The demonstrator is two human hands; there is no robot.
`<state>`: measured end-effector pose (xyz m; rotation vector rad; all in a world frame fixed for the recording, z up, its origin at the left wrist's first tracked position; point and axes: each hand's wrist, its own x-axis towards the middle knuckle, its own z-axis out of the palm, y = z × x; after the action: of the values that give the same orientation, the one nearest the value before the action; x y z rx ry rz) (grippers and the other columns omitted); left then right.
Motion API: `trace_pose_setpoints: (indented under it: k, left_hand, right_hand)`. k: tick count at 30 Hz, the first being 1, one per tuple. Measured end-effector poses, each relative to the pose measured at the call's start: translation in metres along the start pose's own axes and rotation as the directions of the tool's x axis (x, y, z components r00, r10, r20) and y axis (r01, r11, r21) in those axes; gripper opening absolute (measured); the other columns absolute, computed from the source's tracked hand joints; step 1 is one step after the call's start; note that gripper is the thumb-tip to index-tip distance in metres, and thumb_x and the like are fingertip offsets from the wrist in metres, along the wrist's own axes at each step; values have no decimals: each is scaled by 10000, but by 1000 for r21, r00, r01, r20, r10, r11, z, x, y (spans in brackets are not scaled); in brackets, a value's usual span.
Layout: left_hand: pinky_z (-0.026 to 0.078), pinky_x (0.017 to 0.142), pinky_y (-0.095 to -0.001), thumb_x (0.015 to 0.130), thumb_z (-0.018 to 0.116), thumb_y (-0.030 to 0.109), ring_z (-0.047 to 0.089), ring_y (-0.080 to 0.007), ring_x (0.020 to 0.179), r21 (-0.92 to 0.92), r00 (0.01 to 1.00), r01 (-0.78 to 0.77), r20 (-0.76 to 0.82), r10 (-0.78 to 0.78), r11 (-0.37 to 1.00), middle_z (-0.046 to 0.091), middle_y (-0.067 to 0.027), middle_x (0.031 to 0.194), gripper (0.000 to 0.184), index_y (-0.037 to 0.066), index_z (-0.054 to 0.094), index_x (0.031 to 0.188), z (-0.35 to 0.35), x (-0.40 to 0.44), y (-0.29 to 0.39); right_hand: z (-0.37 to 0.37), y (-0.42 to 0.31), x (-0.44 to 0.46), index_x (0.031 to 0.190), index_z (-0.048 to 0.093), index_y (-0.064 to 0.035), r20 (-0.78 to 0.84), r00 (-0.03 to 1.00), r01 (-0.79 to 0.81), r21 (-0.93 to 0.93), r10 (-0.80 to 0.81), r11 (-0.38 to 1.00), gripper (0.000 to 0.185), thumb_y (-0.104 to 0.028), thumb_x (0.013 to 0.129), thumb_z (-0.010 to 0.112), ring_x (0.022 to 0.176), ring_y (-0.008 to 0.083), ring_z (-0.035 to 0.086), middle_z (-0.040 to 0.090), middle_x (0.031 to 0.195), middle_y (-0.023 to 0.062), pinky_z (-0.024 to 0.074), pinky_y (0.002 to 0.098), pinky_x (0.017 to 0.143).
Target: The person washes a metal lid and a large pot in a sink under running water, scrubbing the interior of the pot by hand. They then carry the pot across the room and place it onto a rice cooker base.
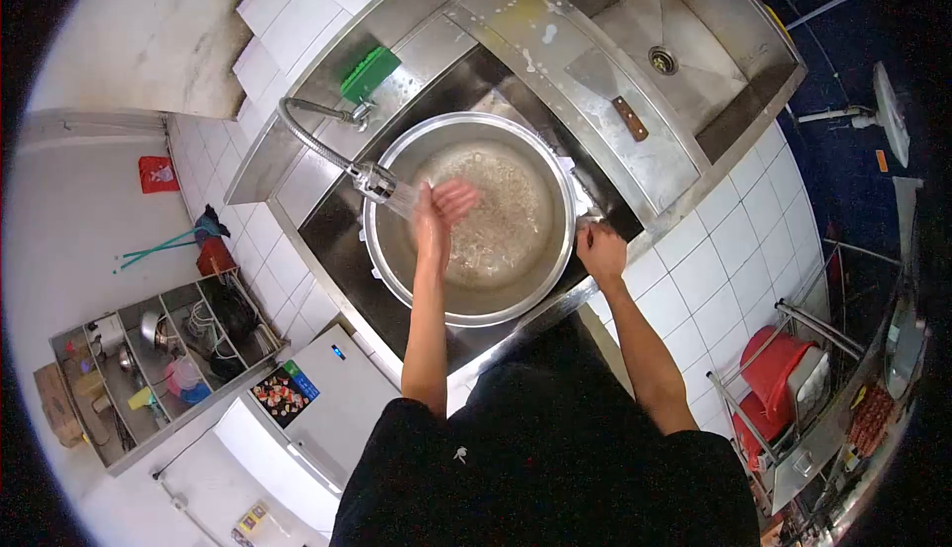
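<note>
A large round metal pot [474, 315] stands in the sink [332, 235], with cloudy water [486, 215] inside. Over its left side, my left hand [446, 206] is held palm up with the fingers stretched out, slightly blurred. Water from the tap head [375, 182] runs onto it. My right hand [601, 249] is beside the pot's right rim, by the sink's front edge. Its fingers are curled, and I cannot make out what is in them. A white, shiny thing [587, 195] lies between the pot and the sink wall, just above that hand.
A green scrubbing pad [370, 74] lies on the ledge behind the sink. To the right, a wooden-handled tool [630, 119] rests on the steel counter [555, 61]. Beyond is a second basin [684, 21] with a drain. Red containers [778, 373] stand on a rack at lower right.
</note>
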<state>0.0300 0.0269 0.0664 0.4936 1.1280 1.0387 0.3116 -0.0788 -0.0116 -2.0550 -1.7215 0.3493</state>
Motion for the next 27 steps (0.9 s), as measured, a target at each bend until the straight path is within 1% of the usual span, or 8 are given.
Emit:
trace_pose_setpoints:
  k: [4, 7, 8, 11, 14, 20, 22, 27]
  left_hand:
    - [494, 739, -336, 980, 386, 392, 598, -216, 733, -200, 842, -298, -515, 159, 933, 631, -134, 846, 458, -20, 585, 993, -43, 49, -30]
    - [490, 709, -325, 950, 422, 286, 608, -215, 713, 387, 994, 107, -26, -105, 916, 641, -115, 770, 371, -19, 629, 904, -45, 53, -70]
    - [486, 695, -310, 922, 454, 197, 618, -217, 726, 575, 859, 315, 165, -484, 755, 645, -95, 750, 280, 3, 651, 876, -54, 56, -88]
    - [511, 755, -404, 832, 591, 222, 624, -304, 883, 898, 912, -399, 367, -183, -188, 627, -193, 1024, 290, -4, 634, 1008, -128, 130, -189]
    - [491, 826, -456, 846, 552, 230, 579, -361, 984, 829, 904, -387, 427, 11, -403, 516, -210, 1210, 396, 8, 531, 1174, -138, 199, -211]
    - [451, 824, -471, 845, 524, 233, 562, -338, 996, 932, 891, -71, 219, 398, -355, 576, -179, 1104, 294, 54, 563, 1076, -233, 165, -183]
    - [461, 794, -466, 861, 515, 246, 578, -354, 940, 881, 997, -41, 70, 45, -471, 578, -196, 1082, 308, 40, 558, 1087, -263, 95, -212]
    - [454, 724, -472, 894, 467, 223, 592, -390, 825, 929, 951, 186, -88, -296, 320, 605, -239, 889, 274, -12, 590, 964, -105, -14, -333]
  right_hand:
    - [1, 0, 1, 702, 617, -40, 44, 998, -37, 25, 36, 999, 242, -220, 836, 527, 568, 345, 608, 626, 677, 165, 494, 457, 549]
    - [2, 1, 4, 708, 623, -45, 81, 994, -75, 0, 75, 997, 235, -222, 837, 536, 576, 341, 601, 614, 664, 157, 488, 443, 552]
    - [1, 0, 3, 709, 624, -45, 82, 994, -73, 9, 72, 997, 235, -224, 836, 539, 577, 340, 599, 610, 662, 156, 485, 436, 550]
    - [5, 3, 3, 710, 621, -33, 105, 992, -67, -35, 70, 997, 226, -208, 833, 550, 580, 331, 596, 603, 672, 155, 479, 424, 542]
    - [13, 7, 3, 698, 603, -25, 121, 990, -69, 3, 68, 998, 197, -161, 833, 559, 586, 316, 582, 581, 665, 144, 466, 410, 540]
    - [19, 10, 0, 674, 553, -24, 109, 993, -53, 77, 44, 996, 202, -133, 844, 549, 563, 309, 547, 548, 640, 133, 430, 420, 523]
    - [15, 6, 3, 667, 537, -25, 107, 992, -65, 39, 61, 997, 209, -136, 844, 551, 562, 311, 545, 541, 633, 127, 424, 427, 524]
    - [12, 3, 2, 660, 535, -28, 104, 992, -78, 56, 72, 995, 210, -135, 839, 555, 568, 312, 551, 543, 633, 123, 427, 427, 530]
